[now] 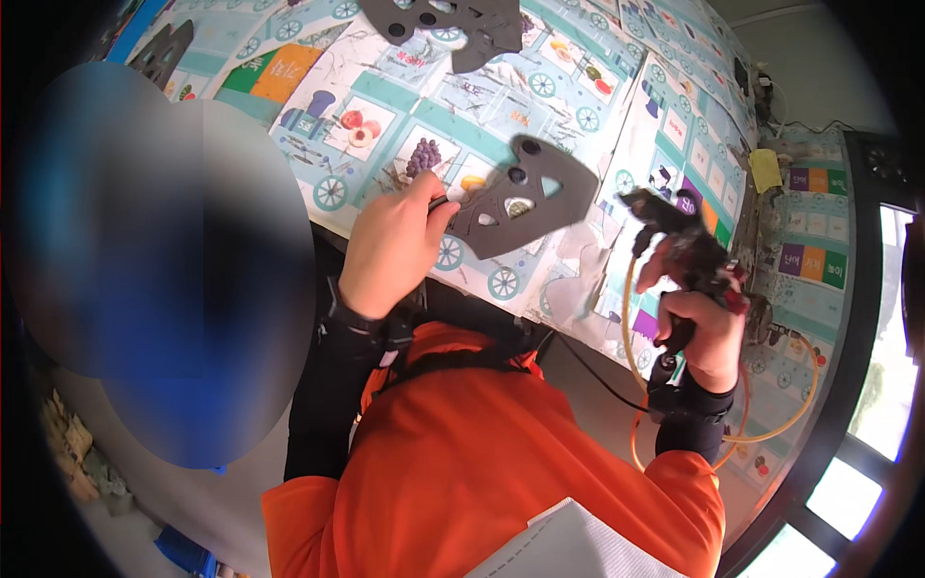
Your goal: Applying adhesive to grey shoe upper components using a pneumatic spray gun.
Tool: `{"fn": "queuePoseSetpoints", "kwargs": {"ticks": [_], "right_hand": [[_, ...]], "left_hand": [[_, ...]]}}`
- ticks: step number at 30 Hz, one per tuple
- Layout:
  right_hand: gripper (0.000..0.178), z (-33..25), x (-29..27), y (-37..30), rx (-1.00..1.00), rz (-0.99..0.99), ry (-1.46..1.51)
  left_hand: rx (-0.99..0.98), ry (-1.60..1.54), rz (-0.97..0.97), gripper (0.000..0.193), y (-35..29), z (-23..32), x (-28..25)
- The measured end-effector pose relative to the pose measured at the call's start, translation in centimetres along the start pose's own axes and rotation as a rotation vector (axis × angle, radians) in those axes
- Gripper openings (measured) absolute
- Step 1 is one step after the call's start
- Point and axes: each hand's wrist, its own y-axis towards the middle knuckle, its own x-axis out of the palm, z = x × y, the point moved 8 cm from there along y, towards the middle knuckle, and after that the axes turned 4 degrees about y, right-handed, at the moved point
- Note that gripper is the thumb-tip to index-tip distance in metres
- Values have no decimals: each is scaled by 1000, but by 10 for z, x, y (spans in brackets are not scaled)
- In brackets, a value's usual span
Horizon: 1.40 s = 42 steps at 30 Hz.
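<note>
My left hand [388, 252] pinches the near left end of a dark grey flat plate [568, 197] with rounded and triangular cut-outs. The plate is tilted a little above the paper-covered table [491, 116]; whether its far edge touches the paper I cannot tell. My right hand [708, 332] is wrapped round the handle of a black spray gun [689, 246]. Its nozzle points toward the plate from the right, with a gap between them. A yellow-orange hose [792, 422] loops about my right wrist, and a black cable runs there from under the table.
A second dark grey plate [482, 34] lies at the far side of the table, and another dark part [166, 53] at the far left. A person in blue [154, 289] is close on my left. A window frame [862, 318] stands at the right.
</note>
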Motion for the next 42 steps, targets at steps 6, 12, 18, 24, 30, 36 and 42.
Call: {"fn": "queuePoseSetpoints", "kwargs": {"ticks": [6, 12, 18, 24, 30, 36, 42], "right_hand": [[40, 35, 56, 12, 247, -282, -2], [52, 61, 19, 24, 78, -140, -128], [58, 60, -14, 50, -273, 118, -688], [80, 72, -30, 65, -255, 204, -1328], [74, 46, -5, 31, -464, 413, -1648], [63, 13, 73, -11, -575, -335, -39], [38, 7, 136, -44, -613, -505, -14]], "left_hand": [[-68, 72, 148, 17, -17, -12, 1], [34, -116, 218, 15, -17, -26, -2], [-49, -7, 217, 46, -31, -7, -34], [-7, -372, 826, 71, -90, -61, -192], [345, -882, 1454, 74, -236, -106, -328], [1227, -898, 550, 63, -275, 32, -295], [1590, -393, -223, 35, -331, 156, -267]]}}
